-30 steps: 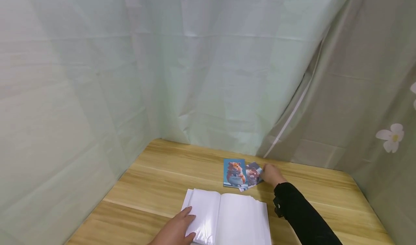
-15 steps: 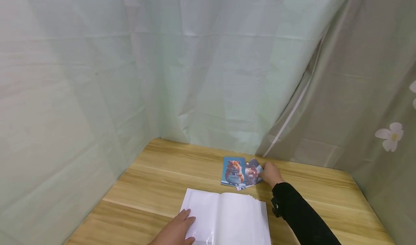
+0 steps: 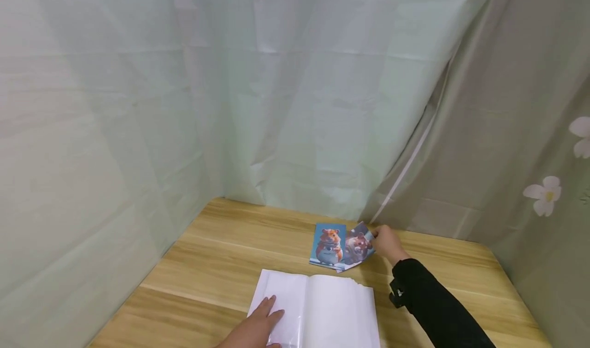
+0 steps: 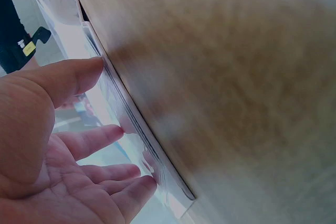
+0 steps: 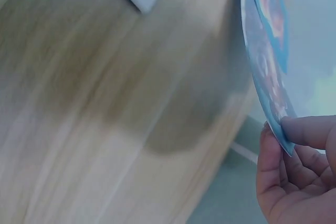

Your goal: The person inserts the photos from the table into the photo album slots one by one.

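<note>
An open photo album [image 3: 341,307] with white pages and clear sleeves lies on the table. My left hand [image 3: 256,328] rests on its left page with fingers spread; the left wrist view shows fingertips against the album's edge. Beyond the album, my right hand [image 3: 387,243] pinches the right edge of a picture card [image 3: 355,249] with a rodent on it. That edge is bent up off the table, as the card [image 5: 265,72] in the right wrist view confirms. A blue hamster card [image 3: 328,244] overlaps its left part and hides it.
The wood-grain table [image 3: 221,250] ends at the back against a pale curtain [image 3: 295,132]. A brown-grey curtain [image 3: 488,148] with white flowers hangs at the right. A black sleeve [image 3: 438,302] covers the right forearm.
The right edge of the pinched card has risen and bent up. My left hand has shifted slightly on the left page, whose loose sleeve now lies flatter. The view has turned slightly right.
</note>
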`<state>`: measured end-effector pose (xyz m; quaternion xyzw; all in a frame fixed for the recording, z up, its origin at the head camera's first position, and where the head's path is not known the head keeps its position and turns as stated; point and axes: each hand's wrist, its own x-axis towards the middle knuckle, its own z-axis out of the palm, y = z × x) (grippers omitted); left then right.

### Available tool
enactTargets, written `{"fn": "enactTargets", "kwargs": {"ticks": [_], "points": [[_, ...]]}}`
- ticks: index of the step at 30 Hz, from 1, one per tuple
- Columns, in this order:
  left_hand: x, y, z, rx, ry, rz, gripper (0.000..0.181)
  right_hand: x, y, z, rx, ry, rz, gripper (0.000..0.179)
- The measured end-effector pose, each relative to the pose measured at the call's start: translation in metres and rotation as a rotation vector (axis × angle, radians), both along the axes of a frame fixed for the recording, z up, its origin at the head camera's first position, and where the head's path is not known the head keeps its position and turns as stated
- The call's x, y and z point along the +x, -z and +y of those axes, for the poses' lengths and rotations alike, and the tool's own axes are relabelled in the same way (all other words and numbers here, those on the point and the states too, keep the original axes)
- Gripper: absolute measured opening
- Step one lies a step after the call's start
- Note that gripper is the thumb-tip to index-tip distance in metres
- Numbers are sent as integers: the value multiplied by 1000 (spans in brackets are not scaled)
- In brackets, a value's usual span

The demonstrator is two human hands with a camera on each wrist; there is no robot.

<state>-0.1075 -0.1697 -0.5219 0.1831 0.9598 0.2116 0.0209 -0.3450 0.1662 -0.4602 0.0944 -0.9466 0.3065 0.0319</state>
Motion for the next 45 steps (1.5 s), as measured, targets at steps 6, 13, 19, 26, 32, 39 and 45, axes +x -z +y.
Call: {"fn": "enactTargets", "kwargs": {"ticks": [6, 13, 19, 26, 32, 39, 45], "points": [[-1, 3, 2, 12, 0, -25, 67, 2, -12, 18, 22, 16, 6, 11], [-2, -2, 3, 0, -3, -56, 67, 3, -26, 36, 27, -9, 22, 19], [-5, -1, 2, -28, 1, -40, 65, 5, -35, 41, 9, -31, 1, 23], [-5, 4, 1, -53, 25, -6, 67, 6, -50, 42, 1, -52, -3, 24], [-3, 5, -2, -115, 84, 87, 76, 3, -62, 28, -36, -81, 42, 22], [-2, 3, 1, -156, 85, 120, 76, -5, -60, -18, -229, -125, 4, 20], [-1, 2, 6, -203, 60, 153, 68, -8, -43, -65, -402, -148, -107, 19]]}}
